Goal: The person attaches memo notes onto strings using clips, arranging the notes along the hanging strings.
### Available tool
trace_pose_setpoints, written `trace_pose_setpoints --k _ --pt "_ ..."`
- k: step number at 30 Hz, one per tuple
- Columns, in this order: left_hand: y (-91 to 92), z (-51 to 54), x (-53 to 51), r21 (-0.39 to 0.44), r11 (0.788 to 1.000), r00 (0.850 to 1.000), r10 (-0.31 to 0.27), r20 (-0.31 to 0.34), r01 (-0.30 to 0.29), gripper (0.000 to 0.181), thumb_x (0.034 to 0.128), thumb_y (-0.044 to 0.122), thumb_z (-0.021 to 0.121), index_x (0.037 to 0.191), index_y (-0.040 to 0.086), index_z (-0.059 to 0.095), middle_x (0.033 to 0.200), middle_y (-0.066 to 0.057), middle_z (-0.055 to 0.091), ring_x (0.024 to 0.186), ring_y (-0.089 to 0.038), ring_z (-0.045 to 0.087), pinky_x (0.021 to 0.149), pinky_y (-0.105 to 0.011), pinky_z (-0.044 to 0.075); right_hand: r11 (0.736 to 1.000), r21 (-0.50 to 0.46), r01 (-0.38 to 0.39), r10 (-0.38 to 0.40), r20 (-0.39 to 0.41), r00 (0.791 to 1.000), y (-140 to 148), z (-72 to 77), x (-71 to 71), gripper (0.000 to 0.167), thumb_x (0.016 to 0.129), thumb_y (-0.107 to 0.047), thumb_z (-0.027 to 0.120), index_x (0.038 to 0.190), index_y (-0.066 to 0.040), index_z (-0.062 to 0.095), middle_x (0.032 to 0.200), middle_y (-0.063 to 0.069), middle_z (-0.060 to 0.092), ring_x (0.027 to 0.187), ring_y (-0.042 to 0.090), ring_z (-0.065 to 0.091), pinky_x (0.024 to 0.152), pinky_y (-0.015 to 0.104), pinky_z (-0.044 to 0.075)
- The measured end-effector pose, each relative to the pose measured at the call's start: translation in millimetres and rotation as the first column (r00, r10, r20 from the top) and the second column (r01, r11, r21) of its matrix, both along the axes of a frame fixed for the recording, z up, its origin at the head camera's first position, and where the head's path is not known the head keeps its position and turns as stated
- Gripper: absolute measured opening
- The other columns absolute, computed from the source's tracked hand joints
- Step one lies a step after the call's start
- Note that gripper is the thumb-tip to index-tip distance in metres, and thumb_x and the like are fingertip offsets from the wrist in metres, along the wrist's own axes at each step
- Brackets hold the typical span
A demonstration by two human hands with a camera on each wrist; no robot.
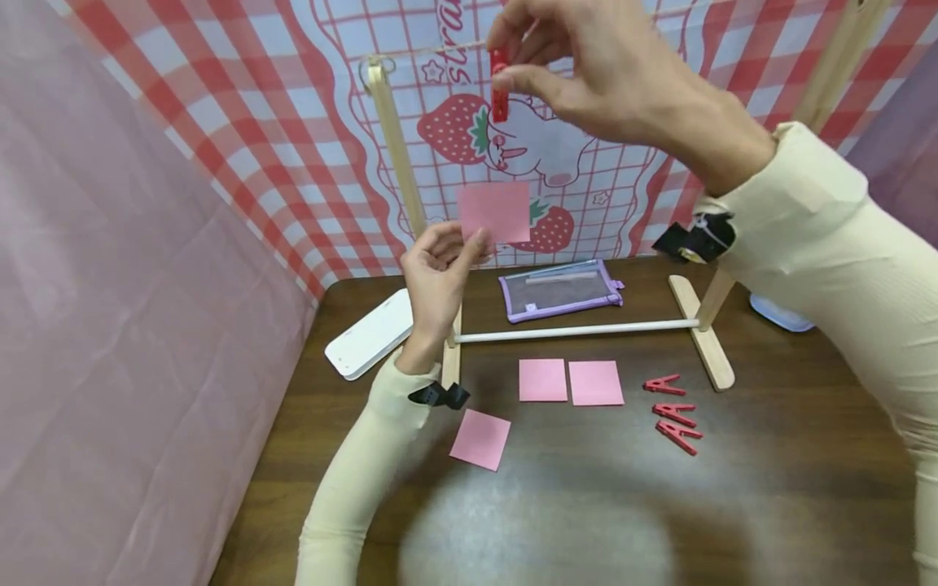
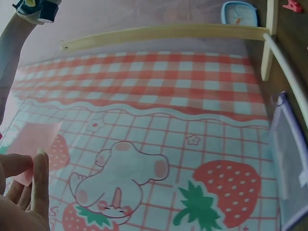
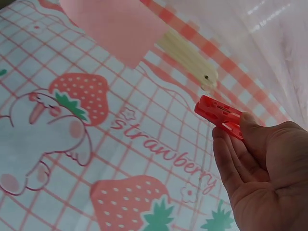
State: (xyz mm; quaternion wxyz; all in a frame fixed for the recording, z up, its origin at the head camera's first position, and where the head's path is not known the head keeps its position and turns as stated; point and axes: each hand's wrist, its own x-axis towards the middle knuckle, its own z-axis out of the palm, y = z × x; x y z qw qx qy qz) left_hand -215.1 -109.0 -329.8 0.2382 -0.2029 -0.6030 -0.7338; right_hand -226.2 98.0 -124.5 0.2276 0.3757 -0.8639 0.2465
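Observation:
My left hand [image 1: 438,273] pinches a pink paper square [image 1: 498,207] by its lower edge, thumb in front. In the left wrist view the same paper square [image 2: 36,137] stands up from the fingertips. Higher up, my right hand [image 1: 604,73] grips a red clothespin [image 1: 500,102] between thumb and fingers, close to a thin string [image 1: 440,50]. The right wrist view shows the clothespin [image 3: 216,113] pinched at its handle end by the right hand [image 3: 274,168]. The paper hangs below the clothespin, apart from it. Whether the clothespin touches the string I cannot tell.
A wooden post [image 1: 396,146] and a white crossbar [image 1: 579,332] belong to a stand. On the brown table [image 1: 557,505] lie three pink squares [image 1: 543,380], three red clothespins [image 1: 674,413], a purple-edged mesh pouch [image 1: 560,290] and a white flat case [image 1: 370,334]. A strawberry-print cloth [image 1: 256,122] hangs behind.

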Motion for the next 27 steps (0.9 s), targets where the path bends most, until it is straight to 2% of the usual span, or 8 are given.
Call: trace_pose_setpoints --k 3,7,12,16,18,20,23,27 --pt "-1.7 8.9 -1.2 -0.001 1.0 1.0 0.021 -0.017 -0.021 0.013 0.095 0.001 0.074 0.106 -0.005 0.068 0.088 0.003 0.078 0.078 -0.013 0.077 0.078 -0.038 0.067 0.998 0.009 0.067 -0.068 0.032 0.997 -3 10.0 -3.1 0.038 0.108 -0.032 0.055 0.139 -0.011 0.06 0.133 0.002 0.068 0.118 0.017 0.067 0.104 0.024 0.054" --pt "-4.0 19.7 -2.1 0.016 0.999 0.999 0.033 -0.033 -0.032 0.011 0.0974 0.001 0.07 0.107 -0.004 0.068 0.087 0.002 0.077 0.078 -0.013 0.076 0.078 -0.036 0.067 0.993 0.023 0.118 -0.118 0.019 0.993 -9 18.6 -8.5 0.041 0.109 -0.039 0.05 0.138 -0.014 0.063 0.135 0.001 0.071 0.106 0.014 0.06 0.092 0.019 0.045" --pt "-4.5 35.0 -4.6 0.05 0.998 0.997 0.049 -0.064 -0.046 0.009 0.0986 0.001 0.068 0.106 -0.004 0.067 0.086 0.001 0.077 0.076 -0.012 0.076 0.075 -0.033 0.067 0.99 0.009 0.141 -0.141 -0.043 0.989 -20 29.0 -18.7 0.042 0.109 -0.044 0.049 0.145 -0.025 0.062 0.137 0.001 0.069 0.1 0.009 0.05 0.089 0.02 0.043" --pt "-4.1 48.2 -8.1 0.071 0.995 0.992 0.074 -0.098 -0.067 0.012 0.0994 0.001 0.067 0.109 -0.006 0.068 0.086 0.0 0.076 0.076 -0.012 0.076 0.077 -0.033 0.067 0.992 0.001 0.128 -0.128 0.013 0.992 -26 35.3 -26.9 0.044 0.111 -0.044 0.044 0.153 -0.034 0.052 0.141 0.001 0.064 0.1 0.005 0.047 0.084 0.018 0.041" --pt "-4.0 54.0 -10.3 0.084 0.993 0.99 0.088 -0.114 -0.079 0.014 0.0996 0.001 0.066 0.111 -0.008 0.068 0.086 0.0 0.076 0.075 -0.012 0.076 0.077 -0.034 0.067 0.992 -0.013 0.126 -0.125 0.073 0.989 -29 37.3 -29.6 0.044 0.111 -0.044 0.044 0.153 -0.035 0.051 0.139 -0.001 0.064 0.097 0.004 0.047 0.075 0.018 0.04" --pt "-4.1 59.0 -12.2 0.091 0.992 0.988 0.101 -0.118 -0.09 0.016 0.0995 0.001 0.066 0.112 -0.009 0.067 0.086 -0.001 0.076 0.075 -0.012 0.076 0.076 -0.035 0.067 0.991 -0.024 0.132 -0.129 0.101 0.986 -31 38.8 -31.9 0.045 0.11 -0.047 0.045 0.153 -0.036 0.051 0.136 -0.003 0.063 0.093 0.001 0.047 0.075 0.016 0.04" --pt "-4.6 65.1 -15.7 0.089 0.991 0.988 0.108 -0.108 -0.099 0.019 0.0996 0.001 0.066 0.114 -0.011 0.066 0.085 -0.001 0.075 0.074 -0.012 0.076 0.076 -0.034 0.067 0.987 -0.021 0.158 -0.155 0.121 0.98 -32 40.1 -34.9 0.046 0.11 -0.048 0.044 0.154 -0.035 0.05 0.127 -0.005 0.063 0.074 0.0 0.046 0.059 0.014 0.039" --pt "-5.1 71.1 -21.2 0.089 0.991 0.99 0.107 -0.097 -0.099 0.024 0.0995 0.001 0.066 0.118 -0.014 0.066 0.084 -0.001 0.075 0.073 -0.012 0.076 0.076 -0.034 0.067 0.981 0.039 0.189 -0.193 0.102 0.976 -35 42.0 -39.5 0.047 0.111 -0.047 0.038 0.155 -0.031 0.048 0.129 -0.002 0.061 0.073 -0.003 0.043 0.064 0.013 0.041"
